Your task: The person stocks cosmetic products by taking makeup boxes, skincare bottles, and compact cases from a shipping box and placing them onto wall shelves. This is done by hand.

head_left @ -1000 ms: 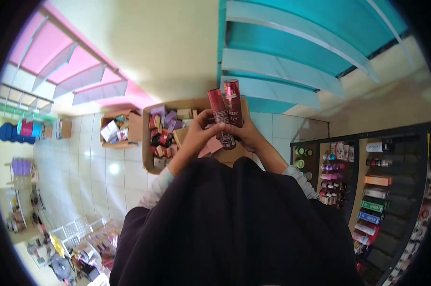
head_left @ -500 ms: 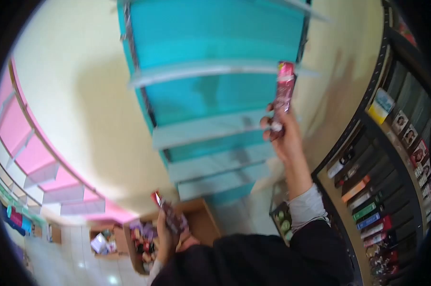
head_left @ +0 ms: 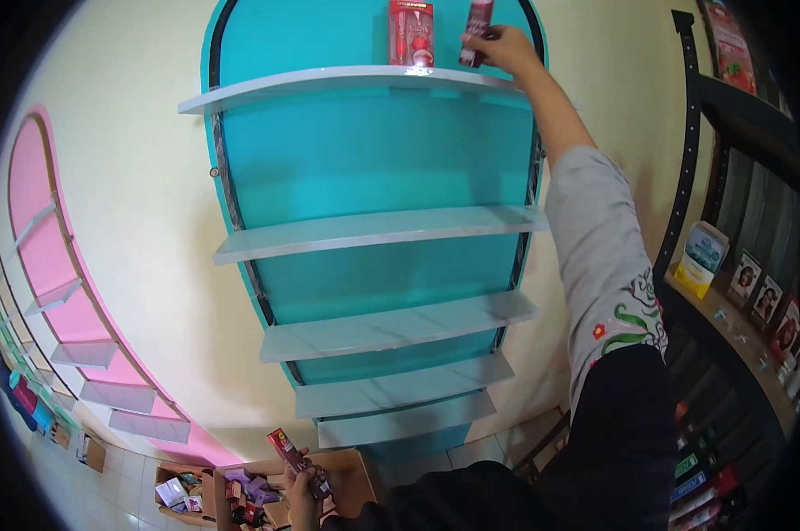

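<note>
Above the top shelf (head_left: 329, 81), right hand (head_left: 503, 49) gripping dark-red tube (head_left: 476, 34), left hand (head_left: 301, 488) clasped round another (head_left: 299, 462)

shelf (head_left: 382, 234): glossy, smooth | box (head_left: 341, 469): matt cardboard | sleeve (head_left: 605, 239): grey cloth

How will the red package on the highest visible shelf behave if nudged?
The red package looks boxy and straight-edged, so probably stiff. Taller than wide and near the front of the shelf, it might tip. Its shiny face suggests it could feel slippery.
</note>
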